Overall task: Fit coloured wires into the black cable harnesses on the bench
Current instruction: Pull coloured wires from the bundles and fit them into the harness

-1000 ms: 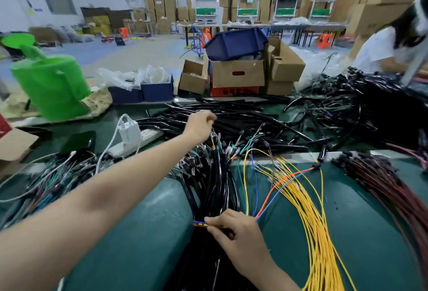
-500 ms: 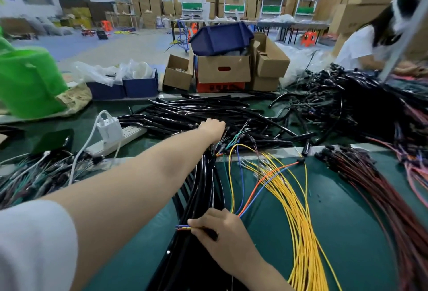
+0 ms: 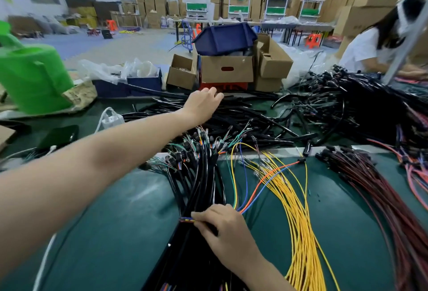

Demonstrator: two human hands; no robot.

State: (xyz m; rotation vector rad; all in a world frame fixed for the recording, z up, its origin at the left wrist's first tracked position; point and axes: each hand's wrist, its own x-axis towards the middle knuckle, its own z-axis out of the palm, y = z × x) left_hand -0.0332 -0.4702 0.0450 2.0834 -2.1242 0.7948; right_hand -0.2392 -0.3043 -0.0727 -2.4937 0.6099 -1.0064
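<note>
The black cable harnesses lie in a thick bundle on the green bench, their long axis running from the near edge straight away to the far side. The far ends fan out into short green, orange and white leads tipped with small dark connectors. The sleeves are glossy black and packed tight at the near end. On top of that near end the right hand pinches a few coloured wires between thumb and fingers, their blue, orange and yellow tips pointing left. The same wires arc away to the far right. The left hand reaches far out over a loose pile of black cables, fingers relaxed and spread, holding nothing. Whether it touches the pile cannot be told. Just right of the harnesses a sheaf of yellow wires slants from near right to far left, with dark red wires further right.
</note>
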